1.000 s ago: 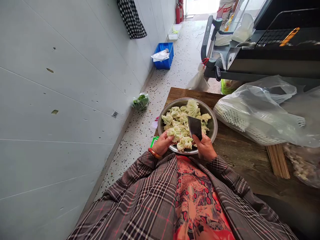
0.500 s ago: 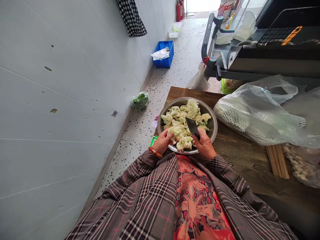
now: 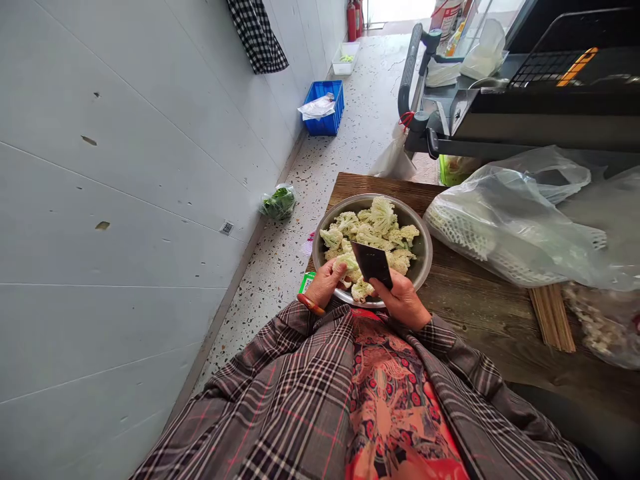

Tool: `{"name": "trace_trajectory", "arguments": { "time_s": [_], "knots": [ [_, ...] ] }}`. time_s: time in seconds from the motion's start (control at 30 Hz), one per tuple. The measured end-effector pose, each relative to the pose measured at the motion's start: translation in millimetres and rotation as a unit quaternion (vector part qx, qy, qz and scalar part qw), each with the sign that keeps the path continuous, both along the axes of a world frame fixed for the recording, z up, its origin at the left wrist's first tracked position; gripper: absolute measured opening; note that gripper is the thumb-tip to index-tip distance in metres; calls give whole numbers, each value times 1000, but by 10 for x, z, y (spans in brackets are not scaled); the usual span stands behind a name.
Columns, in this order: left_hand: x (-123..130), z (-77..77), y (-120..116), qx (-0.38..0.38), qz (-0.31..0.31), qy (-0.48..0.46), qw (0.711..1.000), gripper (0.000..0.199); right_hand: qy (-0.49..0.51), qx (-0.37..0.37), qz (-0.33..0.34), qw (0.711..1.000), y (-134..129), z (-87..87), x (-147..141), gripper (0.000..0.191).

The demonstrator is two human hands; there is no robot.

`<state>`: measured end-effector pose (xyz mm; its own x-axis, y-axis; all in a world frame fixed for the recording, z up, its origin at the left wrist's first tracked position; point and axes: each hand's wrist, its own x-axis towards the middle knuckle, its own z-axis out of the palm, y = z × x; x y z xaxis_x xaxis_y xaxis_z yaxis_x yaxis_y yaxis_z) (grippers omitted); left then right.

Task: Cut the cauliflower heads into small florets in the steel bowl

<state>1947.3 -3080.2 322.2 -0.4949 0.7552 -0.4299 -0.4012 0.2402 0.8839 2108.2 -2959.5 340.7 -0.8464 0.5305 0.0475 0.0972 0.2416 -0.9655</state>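
Observation:
A steel bowl full of cauliflower florets stands on the corner of a dark wooden table, close to my body. At the bowl's near left rim, my left hand is closed on a piece of cauliflower. My right hand, over the near right side of the bowl, grips a knife with a broad dark blade. The blade points up and left above the florets, its tip close to the held piece. The knife's handle is mostly hidden in my palm.
On the wooden table, a clear plastic bag with net-wrapped contents lies right of the bowl, beside a bundle of wooden sticks. A grey cart stands behind. Along the left wall are bagged greens and a blue crate.
My right hand has turned the knife and shifted it left, so the blade now lies broader across the florets near my left hand. My left hand keeps its hold on the cauliflower.

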Motion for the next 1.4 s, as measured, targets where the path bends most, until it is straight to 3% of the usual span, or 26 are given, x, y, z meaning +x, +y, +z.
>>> {"name": "trace_trajectory", "arguments": {
  "time_s": [0.23, 0.57, 0.77, 0.9, 1.07, 1.27, 1.4],
  "knots": [
    [52, 72, 5, 50, -32, -38, 998, 51, 15, -15, 17, 1000, -54, -43, -64, 26],
    [-19, 100, -30, 35, -95, 115, 988, 47, 50, 96, 40, 993, -98, -25, -79, 26],
    [53, 92, -48, 18, -52, 158, 986, 44, 25, 141, 19, 989, -168, -63, -108, 27],
    [80, 65, -65, 21, -79, 166, 983, 42, 20, 142, 7, 990, -160, -118, -124, 19],
    [131, 25, -47, 39, -84, 88, 992, 50, 24, 150, -30, 988, -181, -184, -140, 17],
    [155, -27, -12, 16, -15, 73, 997, 56, 39, 158, -43, 986, -231, -208, -133, 13],
    [133, -112, -31, 28, -27, 1, 999, 52, 24, 168, -42, 985, -237, -210, -113, 9]
  ]
}}
